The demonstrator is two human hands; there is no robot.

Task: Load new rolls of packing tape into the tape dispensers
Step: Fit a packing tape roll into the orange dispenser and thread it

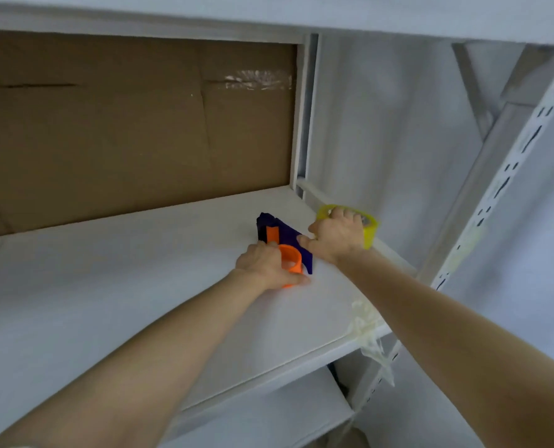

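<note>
Left hand grips the blue tape dispenser on the shelf. Right hand has its fingers curled round the yellow tape roll, just beside the dispenser. Orange hub bare: mounting and threading apparently remain.

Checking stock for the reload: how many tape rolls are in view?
1. The yellow tape roll sits at the right edge of the white shelf, gripped by the right hand. The blue-and-orange tape dispenser held by the left hand shows no roll. Others may be hidden.
</note>
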